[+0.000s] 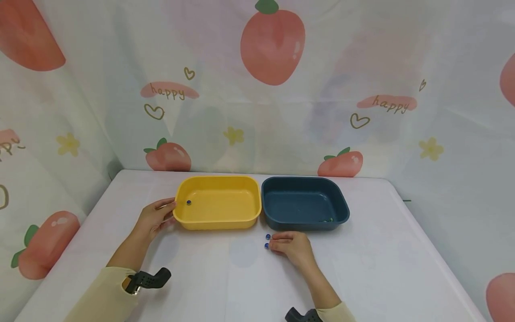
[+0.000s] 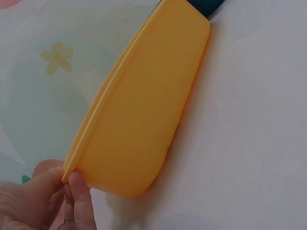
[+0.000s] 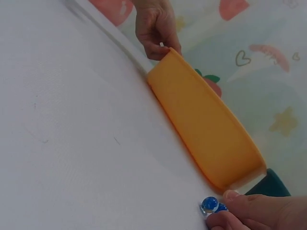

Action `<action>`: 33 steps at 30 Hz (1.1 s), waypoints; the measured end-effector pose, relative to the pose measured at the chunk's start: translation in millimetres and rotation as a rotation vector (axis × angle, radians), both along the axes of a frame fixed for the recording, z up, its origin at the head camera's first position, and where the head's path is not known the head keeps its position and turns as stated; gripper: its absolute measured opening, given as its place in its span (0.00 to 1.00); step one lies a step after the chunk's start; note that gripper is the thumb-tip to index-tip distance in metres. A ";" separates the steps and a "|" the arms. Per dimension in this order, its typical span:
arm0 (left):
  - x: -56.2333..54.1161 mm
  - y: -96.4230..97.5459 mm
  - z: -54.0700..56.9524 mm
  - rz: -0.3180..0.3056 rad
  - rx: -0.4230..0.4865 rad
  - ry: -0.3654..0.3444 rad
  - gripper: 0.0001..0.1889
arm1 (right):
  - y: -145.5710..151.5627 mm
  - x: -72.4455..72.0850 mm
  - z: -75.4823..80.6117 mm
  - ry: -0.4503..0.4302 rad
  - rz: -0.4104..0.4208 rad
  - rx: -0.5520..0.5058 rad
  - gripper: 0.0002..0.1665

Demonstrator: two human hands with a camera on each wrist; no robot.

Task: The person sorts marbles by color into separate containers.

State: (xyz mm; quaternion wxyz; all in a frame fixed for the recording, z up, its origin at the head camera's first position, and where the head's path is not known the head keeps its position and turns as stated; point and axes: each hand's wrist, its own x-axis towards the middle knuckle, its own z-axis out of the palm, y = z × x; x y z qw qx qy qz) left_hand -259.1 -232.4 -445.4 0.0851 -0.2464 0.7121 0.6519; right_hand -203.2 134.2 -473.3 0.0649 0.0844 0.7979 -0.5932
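My left hand point(image 1: 154, 218) pinches the left rim of a yellow plastic bin point(image 1: 219, 222), thumb on one side and fingers on the other in the left wrist view. One blue marble point(image 1: 188, 202) lies inside that bin. In front of the bins, my right hand point(image 1: 293, 247) reaches down by two blue marbles on the white table, a farther marble point(image 1: 268, 236) and a nearer marble point(image 1: 267, 246). The right thumb and finger are parted, their tips right at the marbles. From the right wrist, a blue glass marble point(image 3: 210, 204) shows just beyond the fingertips, partly overlapping the other.
A dark blue bin point(image 1: 303, 226) stands close against the yellow one's right side, with small green marbles point(image 1: 330, 219) in its front right corner. Behind the white table point(image 1: 225, 286) hangs a fruit-printed curtain point(image 1: 273, 125). Each wrist wears a black camera mount point(image 1: 149, 279).
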 end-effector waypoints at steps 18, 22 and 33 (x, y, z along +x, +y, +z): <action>-1.1 -1.2 -0.7 -0.009 0.002 -0.001 0.28 | -7.8 0.8 -7.2 0.116 -0.012 0.238 0.13; -2.0 -1.6 -0.2 -0.010 -0.006 -0.001 0.28 | -9.5 0.4 -8.0 0.126 -0.022 0.261 0.13; -1.8 -2.5 -1.0 -0.018 -0.004 0.003 0.28 | -13.5 2.4 -6.6 0.146 -0.033 0.274 0.11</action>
